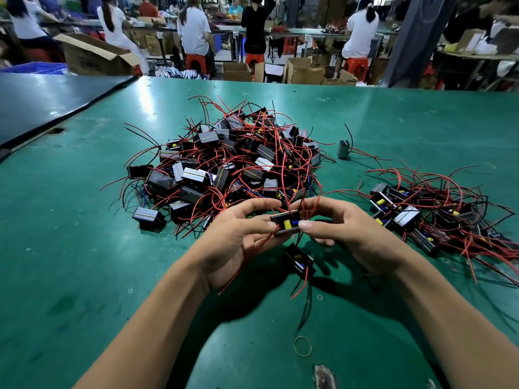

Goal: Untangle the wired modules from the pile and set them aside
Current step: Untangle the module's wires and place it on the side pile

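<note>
Pinching one wired module (286,223) between my left hand (236,237) and right hand (345,234), both clamped on it above the green worktop (84,248). A second module (299,261) sits just below. The tangled pile (233,167) lies just beyond, with a smaller heap (421,217) to the right.
</note>
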Tool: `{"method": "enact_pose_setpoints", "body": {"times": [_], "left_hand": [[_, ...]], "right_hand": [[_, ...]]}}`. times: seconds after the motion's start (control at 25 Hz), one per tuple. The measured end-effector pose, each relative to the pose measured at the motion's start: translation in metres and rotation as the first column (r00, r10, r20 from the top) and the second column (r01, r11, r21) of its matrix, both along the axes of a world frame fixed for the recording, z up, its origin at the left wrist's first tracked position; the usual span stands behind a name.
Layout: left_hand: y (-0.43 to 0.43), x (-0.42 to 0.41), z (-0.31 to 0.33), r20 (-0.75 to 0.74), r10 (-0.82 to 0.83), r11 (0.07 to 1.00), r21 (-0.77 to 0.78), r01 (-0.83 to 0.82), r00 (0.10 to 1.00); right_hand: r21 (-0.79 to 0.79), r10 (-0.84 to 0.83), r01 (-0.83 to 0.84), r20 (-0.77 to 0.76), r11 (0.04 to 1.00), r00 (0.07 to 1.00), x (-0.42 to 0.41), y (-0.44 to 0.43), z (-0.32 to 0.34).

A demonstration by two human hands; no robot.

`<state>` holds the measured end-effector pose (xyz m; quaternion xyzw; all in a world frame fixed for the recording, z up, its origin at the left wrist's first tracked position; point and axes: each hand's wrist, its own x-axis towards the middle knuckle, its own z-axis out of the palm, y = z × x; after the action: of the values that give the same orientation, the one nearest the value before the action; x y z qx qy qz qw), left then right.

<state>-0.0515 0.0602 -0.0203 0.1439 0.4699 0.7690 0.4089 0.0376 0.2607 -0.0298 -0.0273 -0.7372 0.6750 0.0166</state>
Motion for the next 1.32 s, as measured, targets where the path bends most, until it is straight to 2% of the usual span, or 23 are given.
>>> {"method": "enact_pose_setpoints", "body": {"times": [0.12,0.32,0.56,0.84,1.08,1.2,1.32], "left_hand": [[0.0,0.0,0.001,-0.002,-0.011,1.0,-0.008,0.011,1.0],[-0.001,-0.001,0.004,0.014,-0.024,1.0,0.001,0.024,1.0],[-0.001,0.001,0.003,0.004,-0.022,1.0,-0.01,0.022,1.0],[-0.002,0.005,0.0,-0.069,-0.013,0.999,-0.034,0.01,0.998],[0.005,0.007,-0.004,-0.165,0.163,0.977,-0.109,-0.182,0.973],[0.004,0.005,-0.002,-0.171,0.209,0.971,-0.085,-0.225,0.963],[0.0,0.0,-0.002,-0.167,0.275,0.959,-0.026,-0.283,0.947]], "right_hand": [[0.019,-0.069,0.07,-0.034,0.997,0.997,-0.002,-0.004,-0.003],[0.001,-0.071,0.071,-0.057,0.997,0.996,-0.002,-0.006,0.001],[0.183,-0.158,0.169,-0.075,0.969,0.985,-0.001,-0.013,0.001],[0.188,-0.18,0.195,-0.095,0.963,0.979,-0.002,-0.016,-0.001],[0.195,-0.183,0.2,-0.103,0.96,0.978,-0.003,-0.024,-0.005],[0.094,-0.12,0.126,-0.072,0.988,0.99,-0.001,-0.018,0.0],[0.09,-0.14,0.145,-0.058,0.985,0.988,0.0,-0.008,0.0]]}}
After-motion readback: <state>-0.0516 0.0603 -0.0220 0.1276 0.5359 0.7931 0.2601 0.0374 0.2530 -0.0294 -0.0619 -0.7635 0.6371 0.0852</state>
